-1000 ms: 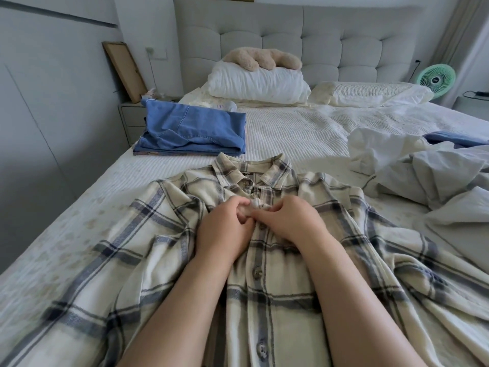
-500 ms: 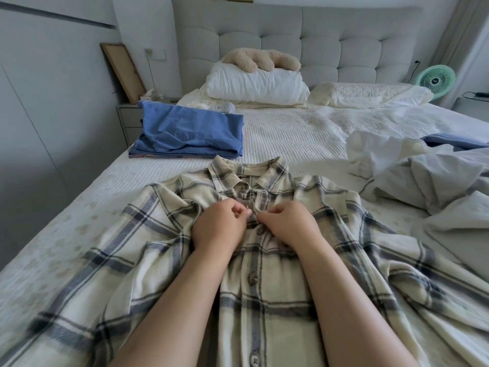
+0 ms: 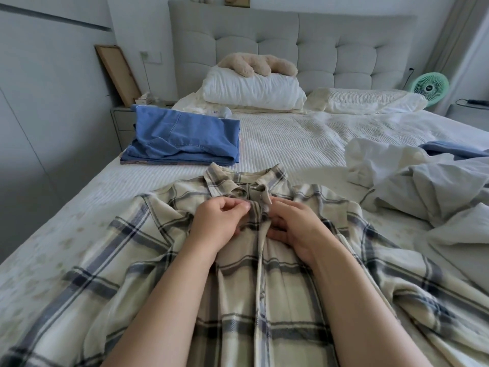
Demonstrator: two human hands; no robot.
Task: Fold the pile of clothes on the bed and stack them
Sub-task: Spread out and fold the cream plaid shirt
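Bed (image 3: 304, 144): plaid shirt (image 3: 264, 287) cut off at 6 o'clock. Left hand (image 3: 219, 223) and right hand (image 3: 293, 223) pinching placket, fingers curled. Label at 12 o'clock illegible.

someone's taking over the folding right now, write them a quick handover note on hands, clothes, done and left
Left hand: pinches the placket of the cream and navy plaid button shirt below the collar.
Right hand: fingers curled on the opposite shirt edge.
Shirt lies spread face up on the white ribbed bedspread, not yet folded.
Done: folded blue denim garments stacked at the bed's left side.
Left: fold and stack the shirt, then the crumpled white and grey clothes pile on the right.
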